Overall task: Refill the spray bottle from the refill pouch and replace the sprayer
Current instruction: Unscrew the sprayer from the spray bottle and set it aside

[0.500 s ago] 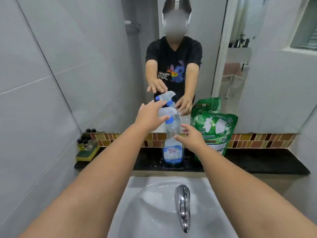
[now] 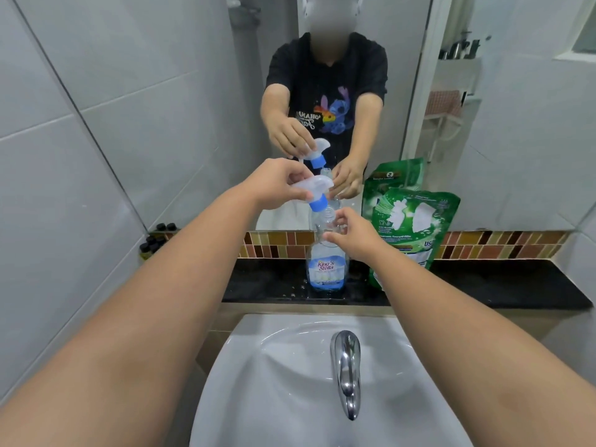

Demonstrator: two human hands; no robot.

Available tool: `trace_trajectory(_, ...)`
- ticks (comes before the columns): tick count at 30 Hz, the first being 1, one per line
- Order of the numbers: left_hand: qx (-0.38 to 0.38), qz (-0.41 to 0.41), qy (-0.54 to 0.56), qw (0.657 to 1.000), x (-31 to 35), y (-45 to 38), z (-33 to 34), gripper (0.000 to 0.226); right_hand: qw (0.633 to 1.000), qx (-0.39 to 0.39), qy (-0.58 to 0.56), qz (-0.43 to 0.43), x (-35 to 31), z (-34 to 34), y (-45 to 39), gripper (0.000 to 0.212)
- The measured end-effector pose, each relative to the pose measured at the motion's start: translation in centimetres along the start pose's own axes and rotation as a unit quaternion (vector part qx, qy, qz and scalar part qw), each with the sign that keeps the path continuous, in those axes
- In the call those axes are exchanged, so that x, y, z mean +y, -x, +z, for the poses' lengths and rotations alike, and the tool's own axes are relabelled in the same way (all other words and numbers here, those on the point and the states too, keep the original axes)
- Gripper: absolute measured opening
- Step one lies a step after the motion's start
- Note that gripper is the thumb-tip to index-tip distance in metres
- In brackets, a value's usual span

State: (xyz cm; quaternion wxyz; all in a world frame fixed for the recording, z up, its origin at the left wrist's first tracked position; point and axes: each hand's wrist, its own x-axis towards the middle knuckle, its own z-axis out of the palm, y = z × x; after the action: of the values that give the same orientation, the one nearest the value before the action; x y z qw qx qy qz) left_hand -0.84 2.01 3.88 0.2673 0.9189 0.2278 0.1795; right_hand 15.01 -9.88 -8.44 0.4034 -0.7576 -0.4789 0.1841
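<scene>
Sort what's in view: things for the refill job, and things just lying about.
For the job: sprayer, held by the left hand; spray bottle, held at the neck by the right hand; refill pouch.

Lying about: small dark-capped bottles; faucet; sink.

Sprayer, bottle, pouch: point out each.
sprayer (image 2: 314,186), head view, on the clear trigger head.
bottle (image 2: 325,269), head view, on the label.
pouch (image 2: 411,217), head view, on the green front panel.
</scene>
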Motion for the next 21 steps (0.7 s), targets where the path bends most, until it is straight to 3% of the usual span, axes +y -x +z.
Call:
trace_trajectory(9,0.078,-0.007,0.110,0.991,-1.1,2.9,-6.5,0.024,1.000,-0.010,-0.023,0.004,0.1,-0.1,0.5,0.051)
trace_trajectory(17,0.138,-0.090,0.230,0.959,-5.6,8.6,-7.1,0.023,1.000,-0.025,-0.009,0.002,-0.7,-0.4,1.1,0.045)
trace_trajectory(21,0.212,-0.120,0.291,0.925,-7.7,11.0,-6.8,0.023,0.999,-0.023,-0.028,0.009,-0.7,-0.6,1.1,0.051)
